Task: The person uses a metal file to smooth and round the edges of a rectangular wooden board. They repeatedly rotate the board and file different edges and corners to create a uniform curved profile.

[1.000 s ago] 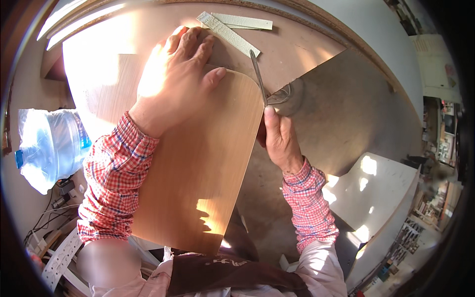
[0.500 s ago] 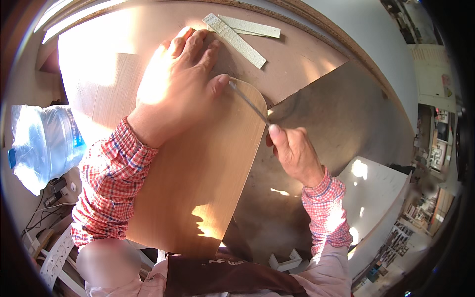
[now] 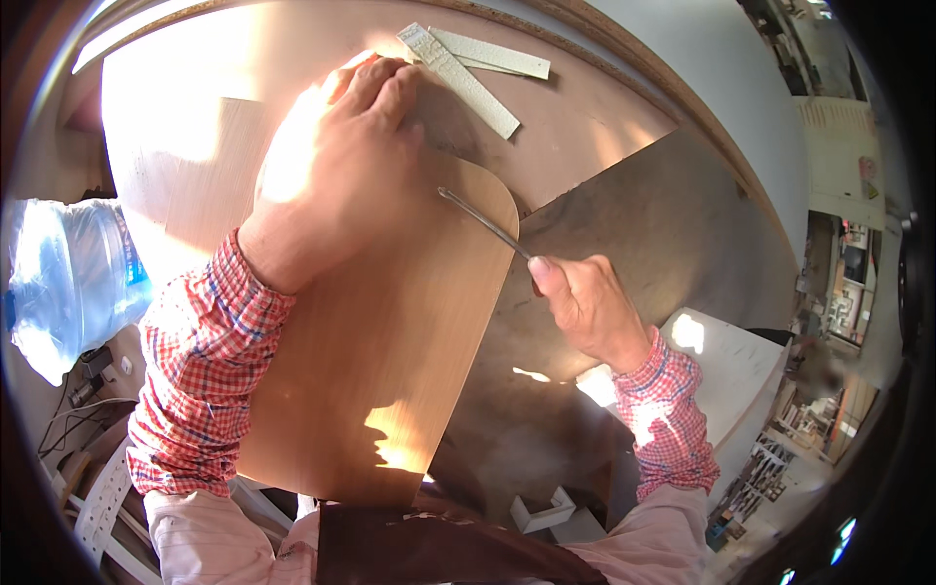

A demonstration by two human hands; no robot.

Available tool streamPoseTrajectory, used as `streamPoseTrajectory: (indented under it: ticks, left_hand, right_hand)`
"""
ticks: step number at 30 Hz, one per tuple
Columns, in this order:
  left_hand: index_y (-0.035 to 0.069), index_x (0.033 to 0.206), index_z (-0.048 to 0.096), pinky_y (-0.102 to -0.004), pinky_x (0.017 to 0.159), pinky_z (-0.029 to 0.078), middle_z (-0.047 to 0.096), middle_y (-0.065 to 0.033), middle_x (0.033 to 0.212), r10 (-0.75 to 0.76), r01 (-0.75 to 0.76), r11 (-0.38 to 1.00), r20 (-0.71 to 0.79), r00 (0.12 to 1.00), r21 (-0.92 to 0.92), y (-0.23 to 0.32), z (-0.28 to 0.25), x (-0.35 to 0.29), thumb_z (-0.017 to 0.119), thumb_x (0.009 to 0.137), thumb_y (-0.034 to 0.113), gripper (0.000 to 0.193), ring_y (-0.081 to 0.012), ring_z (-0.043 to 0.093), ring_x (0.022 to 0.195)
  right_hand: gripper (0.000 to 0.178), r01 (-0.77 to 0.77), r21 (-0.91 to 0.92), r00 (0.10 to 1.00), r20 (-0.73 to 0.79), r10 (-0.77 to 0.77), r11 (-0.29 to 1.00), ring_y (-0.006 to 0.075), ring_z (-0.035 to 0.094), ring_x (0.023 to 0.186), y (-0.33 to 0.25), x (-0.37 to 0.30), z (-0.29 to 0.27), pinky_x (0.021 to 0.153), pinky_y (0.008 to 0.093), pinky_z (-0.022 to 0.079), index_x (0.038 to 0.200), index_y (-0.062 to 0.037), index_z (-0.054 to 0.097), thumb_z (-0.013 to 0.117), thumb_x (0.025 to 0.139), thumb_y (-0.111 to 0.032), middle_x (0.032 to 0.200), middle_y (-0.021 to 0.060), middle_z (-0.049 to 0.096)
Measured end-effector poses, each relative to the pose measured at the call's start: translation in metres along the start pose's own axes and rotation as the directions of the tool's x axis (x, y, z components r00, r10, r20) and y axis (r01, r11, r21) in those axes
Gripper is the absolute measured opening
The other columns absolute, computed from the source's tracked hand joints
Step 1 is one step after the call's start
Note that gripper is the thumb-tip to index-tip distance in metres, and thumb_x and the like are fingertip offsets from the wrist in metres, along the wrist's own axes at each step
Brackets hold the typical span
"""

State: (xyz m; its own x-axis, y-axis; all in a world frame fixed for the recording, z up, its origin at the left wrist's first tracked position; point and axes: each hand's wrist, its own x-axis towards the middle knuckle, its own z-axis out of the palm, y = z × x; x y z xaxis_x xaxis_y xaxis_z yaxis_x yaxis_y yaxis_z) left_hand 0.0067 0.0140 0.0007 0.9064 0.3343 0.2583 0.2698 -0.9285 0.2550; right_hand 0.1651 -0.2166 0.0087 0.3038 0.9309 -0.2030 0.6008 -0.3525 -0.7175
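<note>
A wood-grain board [image 3: 390,322] with rounded corners lies lengthwise in front of me. My left hand [image 3: 336,161] is over its far end, fingers curled and close together. Their tips are hidden and the thumb is blurred, so I cannot make out what they hold, if anything. My right hand [image 3: 585,302], at the board's right edge, grips a screwdriver [image 3: 486,222]. Its thin metal shaft points up and left over the board, with the tip short of the left hand. The handle is mostly hidden in the fist.
Two pale textured strips [image 3: 468,88] lie crossed beyond the board on the pinkish surface [image 3: 575,117]. A large blue-tinted water bottle [image 3: 73,283] stands at the left. A white panel [image 3: 721,375] is at the right; a white angular piece [image 3: 541,512] sits low near my body.
My left fingers have curled in and the thumb has drawn underneath. The screwdriver tip has moved away from the left thumb, slightly toward me. The whole view has shifted slightly.
</note>
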Motion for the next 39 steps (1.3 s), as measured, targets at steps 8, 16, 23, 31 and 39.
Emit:
streamPoseTrajectory:
  ticks: [8,16,23,31,39]
  left_hand:
    - [-0.004,0.139,0.051,-0.0442,0.115,0.033,0.053,-0.0235,0.143,-0.110,0.091,0.953,-0.051,0.993,-0.290,-0.002,-0.003,-0.003,0.045,0.105,0.021,0.042,-0.0384,0.044,0.138]
    - [-0.004,0.138,0.053,-0.0430,0.114,0.035,0.056,-0.0228,0.139,-0.084,0.065,0.972,-0.077,0.994,-0.225,-0.001,0.000,-0.003,0.045,0.106,0.024,0.043,-0.0385,0.047,0.136]
    - [-0.004,0.136,0.055,-0.0445,0.113,0.037,0.057,-0.0228,0.137,-0.096,0.075,0.969,-0.080,0.992,-0.234,0.001,-0.002,-0.004,0.049,0.105,0.024,0.042,-0.0381,0.049,0.133]
    - [-0.004,0.136,0.055,-0.0447,0.113,0.036,0.058,-0.0226,0.134,0.086,-0.091,0.994,-0.102,0.991,-0.052,0.002,-0.003,-0.005,0.048,0.105,0.025,0.043,-0.0393,0.049,0.132]
    - [-0.001,0.135,0.056,-0.0438,0.113,0.035,0.055,-0.0198,0.138,0.012,-0.018,0.998,-0.089,0.996,-0.066,0.004,0.006,-0.002,0.053,0.101,0.021,0.041,-0.0372,0.047,0.133]
  right_hand:
    - [0.057,0.019,-0.209,0.988,0.151,0.014,0.978,0.0447,0.043,0.057,-0.008,-0.007,-0.011,0.054,0.0444,0.039,0.072,0.0055,0.051,0.041,0.108,-0.038,0.063,0.0260,0.045]
    - [0.054,0.033,-0.244,0.987,0.158,0.006,0.969,0.0464,0.044,0.059,-0.006,-0.003,-0.016,0.054,0.0453,0.040,0.072,0.0039,0.053,0.043,0.106,-0.037,0.061,0.0253,0.045]
    - [0.053,0.048,-0.174,0.994,0.106,-0.030,0.984,0.0468,0.040,0.057,-0.006,-0.009,-0.006,0.051,0.0486,0.037,0.067,0.0037,0.051,0.048,0.106,-0.032,0.060,0.0263,0.043]
    - [0.047,0.043,-0.174,0.990,0.137,-0.019,0.984,0.0471,0.048,0.054,-0.013,-0.021,0.000,0.051,0.0486,0.041,0.068,-0.0001,0.053,0.045,0.106,-0.026,0.059,0.0247,0.050]
    - [0.047,-0.057,-0.080,0.995,0.079,0.063,0.995,0.0448,0.059,0.060,-0.020,-0.047,0.028,0.053,0.0488,0.044,0.071,-0.0015,0.059,0.047,0.106,-0.031,0.061,0.0227,0.055]
